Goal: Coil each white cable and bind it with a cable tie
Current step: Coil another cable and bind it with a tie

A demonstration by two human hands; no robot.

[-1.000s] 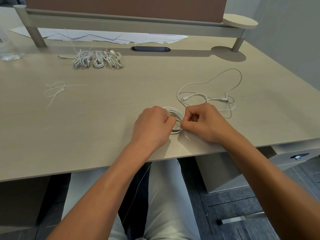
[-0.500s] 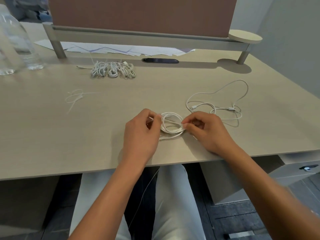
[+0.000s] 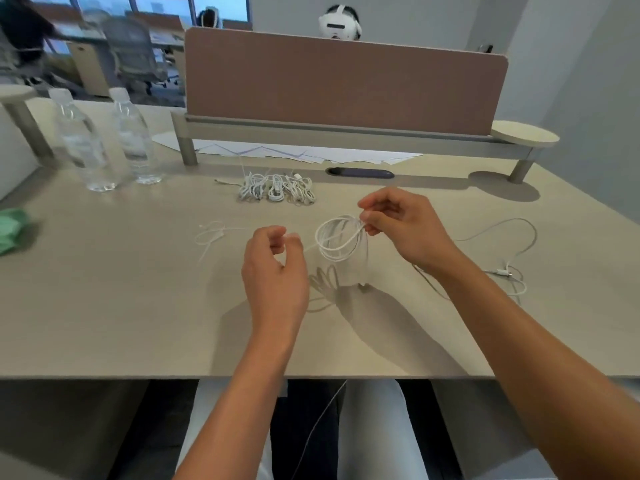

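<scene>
My right hand [image 3: 401, 230] pinches a coiled white cable [image 3: 337, 242] at its upper right and holds it in the air above the desk [image 3: 138, 306]; the coil's shadow falls below it. My left hand [image 3: 273, 268] sits to the left of the coil with curled fingers, pinching a thin white cable tie strand [image 3: 309, 247] that runs to the coil. A loose uncoiled white cable [image 3: 519, 247] lies to the right, partly behind my right arm. Several bound cable coils [image 3: 277, 190] lie in a row at the back.
Spare cable ties [image 3: 211, 233] lie left of my hands. Two water bottles [image 3: 83, 143] stand at the back left, with a green object [image 3: 10, 230] at the left edge. Papers [image 3: 311, 154] and a brown divider [image 3: 346, 84] line the back.
The coil has gone from lying on the desk to hanging from my raised right hand. My left hand has drawn away to the left with the thin strand. The view has tilted up.
</scene>
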